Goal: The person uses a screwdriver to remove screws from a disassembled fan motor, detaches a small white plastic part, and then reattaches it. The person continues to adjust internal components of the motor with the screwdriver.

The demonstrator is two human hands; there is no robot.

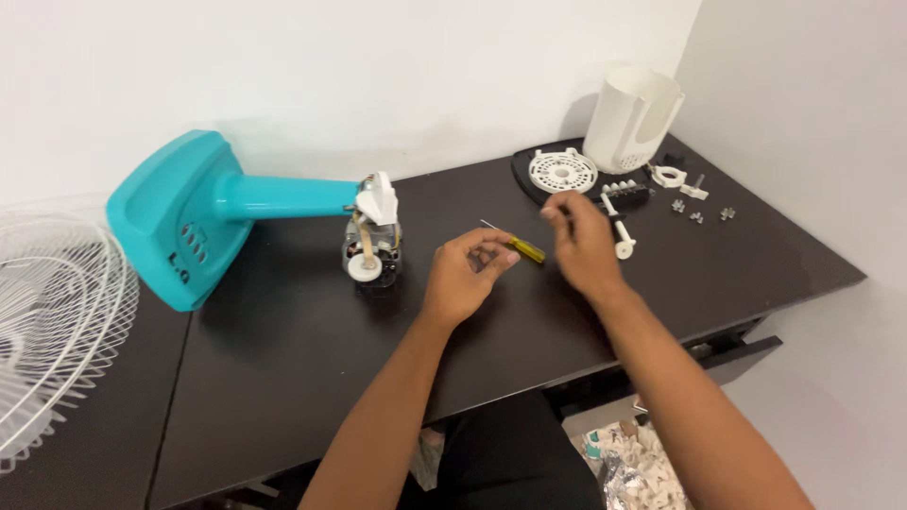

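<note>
A yellow-handled screwdriver (pixel 518 246) is lying on the dark table (pixel 283 359), just right of the left hand (pixel 463 274), whose curled fingertips are touching its handle without clearly gripping it. The right hand (pixel 581 241) is hovering just right of the screwdriver, fingers pinched together; what they pinch, I cannot tell. Left of the screwdriver, a teal fan stand (pixel 189 212) with bare motor (pixel 370 250) is lying tipped over. Behind the screwdriver, white plastic parts (pixel 562 172) are sitting.
</note>
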